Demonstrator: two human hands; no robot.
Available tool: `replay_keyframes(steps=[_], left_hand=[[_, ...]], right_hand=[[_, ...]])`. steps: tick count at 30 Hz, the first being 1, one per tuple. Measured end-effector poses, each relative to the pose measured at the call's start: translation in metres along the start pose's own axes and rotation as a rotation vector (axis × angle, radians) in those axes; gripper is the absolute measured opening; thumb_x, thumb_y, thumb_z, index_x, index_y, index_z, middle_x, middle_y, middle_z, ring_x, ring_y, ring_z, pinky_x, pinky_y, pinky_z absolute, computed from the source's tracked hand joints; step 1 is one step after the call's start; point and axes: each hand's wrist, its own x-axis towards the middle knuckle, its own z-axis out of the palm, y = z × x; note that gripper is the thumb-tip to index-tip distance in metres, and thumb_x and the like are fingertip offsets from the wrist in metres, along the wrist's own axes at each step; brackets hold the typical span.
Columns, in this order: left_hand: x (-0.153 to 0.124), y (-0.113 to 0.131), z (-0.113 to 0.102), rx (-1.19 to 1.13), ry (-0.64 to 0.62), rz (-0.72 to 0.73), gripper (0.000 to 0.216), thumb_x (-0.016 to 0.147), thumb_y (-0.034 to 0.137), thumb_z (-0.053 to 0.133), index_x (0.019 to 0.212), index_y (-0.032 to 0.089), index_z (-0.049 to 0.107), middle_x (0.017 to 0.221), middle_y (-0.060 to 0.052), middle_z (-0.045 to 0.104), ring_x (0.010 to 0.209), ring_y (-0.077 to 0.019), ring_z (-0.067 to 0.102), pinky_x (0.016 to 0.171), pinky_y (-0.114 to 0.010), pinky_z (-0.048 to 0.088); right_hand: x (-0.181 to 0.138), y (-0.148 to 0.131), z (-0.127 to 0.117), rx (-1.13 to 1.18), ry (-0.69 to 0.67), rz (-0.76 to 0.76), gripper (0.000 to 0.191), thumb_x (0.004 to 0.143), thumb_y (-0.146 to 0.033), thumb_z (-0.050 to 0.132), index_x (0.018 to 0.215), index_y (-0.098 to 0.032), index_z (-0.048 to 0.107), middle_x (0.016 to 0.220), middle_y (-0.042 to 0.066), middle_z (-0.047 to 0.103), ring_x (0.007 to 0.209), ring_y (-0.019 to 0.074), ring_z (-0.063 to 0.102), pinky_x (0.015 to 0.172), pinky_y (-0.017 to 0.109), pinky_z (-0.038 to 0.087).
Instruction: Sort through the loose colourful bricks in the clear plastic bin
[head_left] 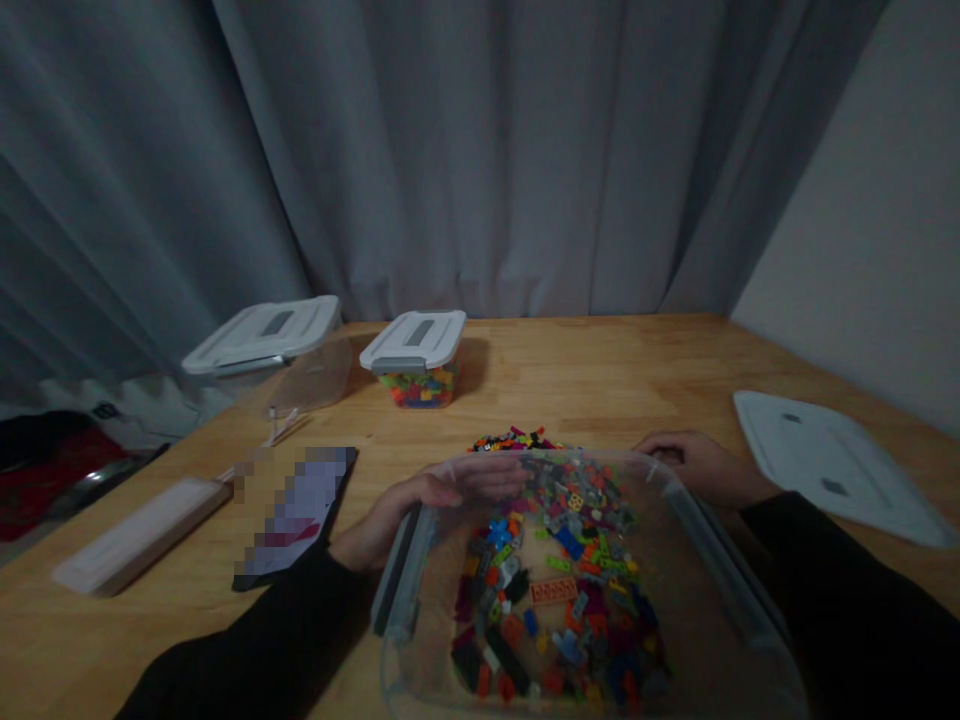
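Clear plastic bin [679, 590] sits at the near edge of the wooden table [600, 370], right in front of the person, open-topped, with a heap of mixed toy bricks [555, 590] spread over its floor. A small pile of loose bricks [514, 440] lies on the table just beyond its far rim.

Both hands are on the bin, so the step in hand looks like taking hold to tip or shift it. Whether it is already tilted cannot be told. Any move from here would need an even grip on both sides, since the bricks are loose and slide easily.

The left hand [420, 510] reaches in from the near left, its fingers curled over the far-left rim and grasping it. The right hand [697, 465] rests palm down at the far-right corner with its fingers wrapped round the rim, the tips hidden.

The bin's white lid [832, 465] lies to the right. To the left are a phone [296, 515] and a long pale case [139, 535], and at the back stand a small lidded box of bricks [416, 355] and a larger lidded tub [262, 335].
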Motion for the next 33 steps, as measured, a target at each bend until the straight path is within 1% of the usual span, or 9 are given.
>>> replay_keyframes(steps=[5,9,13,20,23,26,28,30,33], left_hand=[[-0.002,0.000,-0.003,-0.001,0.010,-0.017,0.070,0.073,0.014,0.045,0.142,0.007,0.051,0.149,-0.019,0.052,0.144,-0.0363,0.039,0.121,-0.058,0.017],[-0.002,0.002,-0.003,0.034,0.013,-0.020,0.069,0.073,0.014,0.045,0.142,0.007,0.052,0.149,-0.018,0.052,0.144,-0.0365,0.039,0.122,-0.058,0.016],[-0.001,0.005,0.002,0.051,0.018,-0.025,0.068,0.073,0.017,0.047,0.140,0.007,0.054,0.148,-0.017,0.054,0.144,-0.0378,0.039,0.121,-0.058,0.018],[0.001,0.003,0.006,0.021,0.039,-0.018,0.070,0.070,0.015,0.046,0.138,0.004,0.055,0.142,-0.019,0.059,0.141,-0.0384,0.043,0.120,-0.059,0.024],[0.002,0.001,0.003,0.017,0.029,-0.016,0.071,0.070,0.016,0.047,0.139,0.004,0.055,0.143,-0.020,0.058,0.142,-0.0386,0.042,0.119,-0.059,0.023],[0.002,0.003,0.003,0.052,0.038,-0.017,0.069,0.071,0.016,0.047,0.139,0.005,0.055,0.144,-0.019,0.057,0.142,-0.0382,0.042,0.119,-0.059,0.024],[0.000,0.007,0.007,0.112,0.052,-0.026,0.067,0.073,0.018,0.049,0.139,0.006,0.056,0.144,-0.019,0.058,0.141,-0.0377,0.044,0.119,-0.057,0.026],[-0.001,0.012,0.011,0.219,0.120,-0.015,0.060,0.079,0.022,0.051,0.137,0.009,0.058,0.143,-0.017,0.059,0.138,-0.0364,0.047,0.119,-0.053,0.028],[-0.001,0.020,0.017,0.453,0.407,0.057,0.043,0.093,0.033,0.047,0.126,0.014,0.066,0.136,-0.013,0.065,0.131,-0.0312,0.055,0.115,-0.047,0.035]], right_hand=[[-0.002,-0.004,-0.005,0.207,0.100,-0.060,0.035,0.081,-0.051,0.072,0.093,-0.019,0.073,0.101,0.008,0.072,0.096,0.0219,0.065,0.089,0.033,0.050],[-0.008,-0.015,-0.001,0.357,0.167,-0.026,0.039,0.079,-0.056,0.074,0.092,-0.020,0.073,0.092,0.007,0.069,0.082,0.0179,0.061,0.074,0.029,0.049],[-0.014,-0.026,0.005,0.493,0.137,-0.090,0.037,0.075,-0.056,0.077,0.087,-0.021,0.073,0.090,0.006,0.068,0.081,0.0171,0.058,0.071,0.027,0.048],[-0.017,-0.038,0.008,0.475,0.052,-0.248,0.030,0.081,-0.050,0.074,0.078,-0.020,0.076,0.096,0.006,0.066,0.096,0.0200,0.061,0.088,0.032,0.049],[-0.018,-0.040,0.009,0.442,0.033,-0.256,0.030,0.084,-0.051,0.071,0.085,-0.021,0.077,0.103,0.008,0.067,0.103,0.0231,0.061,0.097,0.039,0.048],[-0.019,-0.040,0.011,0.519,0.020,-0.208,0.032,0.085,-0.045,0.072,0.111,-0.026,0.073,0.118,0.008,0.067,0.115,0.0242,0.060,0.106,0.043,0.044],[-0.018,-0.037,0.014,0.608,-0.048,-0.215,0.047,0.085,-0.040,0.073,0.129,-0.028,0.063,0.127,0.008,0.064,0.123,0.0250,0.057,0.110,0.045,0.041],[-0.015,-0.034,0.018,0.696,-0.184,-0.251,0.057,0.084,-0.037,0.073,0.138,-0.029,0.056,0.137,0.008,0.061,0.130,0.0262,0.055,0.112,0.046,0.039],[-0.005,-0.028,0.030,0.871,-0.416,-0.255,0.059,0.081,-0.034,0.070,0.138,-0.028,0.057,0.146,0.006,0.056,0.138,0.0290,0.049,0.117,0.049,0.033]])
